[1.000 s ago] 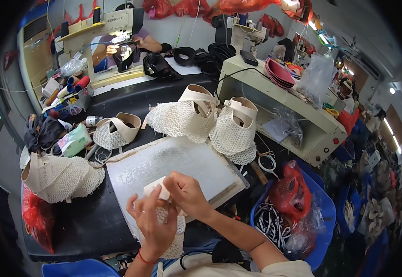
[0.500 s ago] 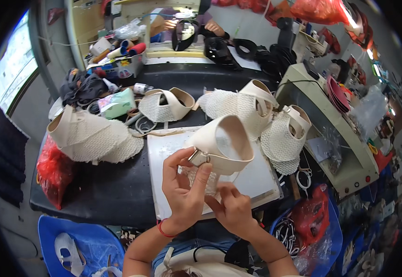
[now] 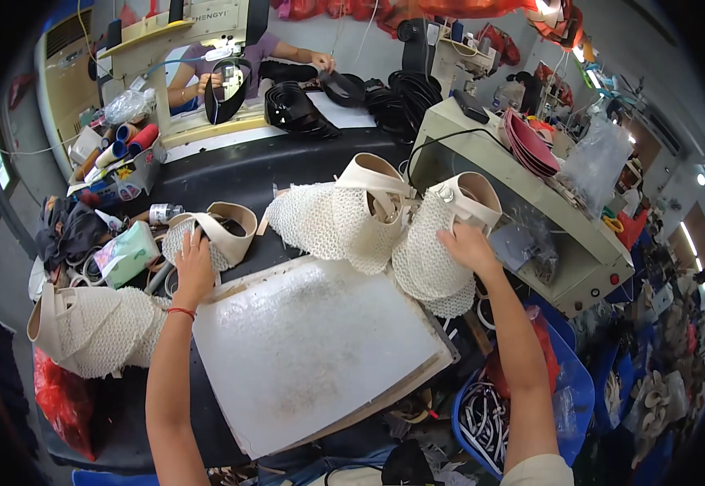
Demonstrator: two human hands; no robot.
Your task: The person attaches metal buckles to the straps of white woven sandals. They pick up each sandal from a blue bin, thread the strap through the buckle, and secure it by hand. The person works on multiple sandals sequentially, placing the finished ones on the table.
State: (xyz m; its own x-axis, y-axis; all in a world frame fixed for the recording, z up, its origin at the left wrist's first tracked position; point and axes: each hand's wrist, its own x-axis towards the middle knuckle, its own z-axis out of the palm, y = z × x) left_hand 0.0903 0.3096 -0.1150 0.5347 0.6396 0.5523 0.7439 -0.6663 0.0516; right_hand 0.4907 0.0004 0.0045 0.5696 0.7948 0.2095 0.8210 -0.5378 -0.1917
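Note:
My left hand (image 3: 196, 265) reaches to the back left. Its fingers lie over the toe of a cream woven shoe upper (image 3: 235, 235) with a smooth strap, gripping it; the thumb is mostly hidden. On the right, my right hand (image 3: 467, 247) holds the strap side of another woven shoe upper (image 3: 433, 255), which rests on a stack of like ones. Between my arms lies a white work board (image 3: 312, 348) with a scuffed, glossy top. Beside that right stack stands a further group of woven uppers (image 3: 320, 215).
Left of my forearm lie more woven uppers (image 3: 101, 328) above a red plastic bag (image 3: 61, 397). A beige machine (image 3: 523, 219) borders the right side; a blue bin (image 3: 571, 381) stands below it. Across the table a person (image 3: 255, 57) handles black bands.
The upper that both hands held over the board is no longer there. My hands have parted, left to the back left, right to the right stack. The view has shifted.

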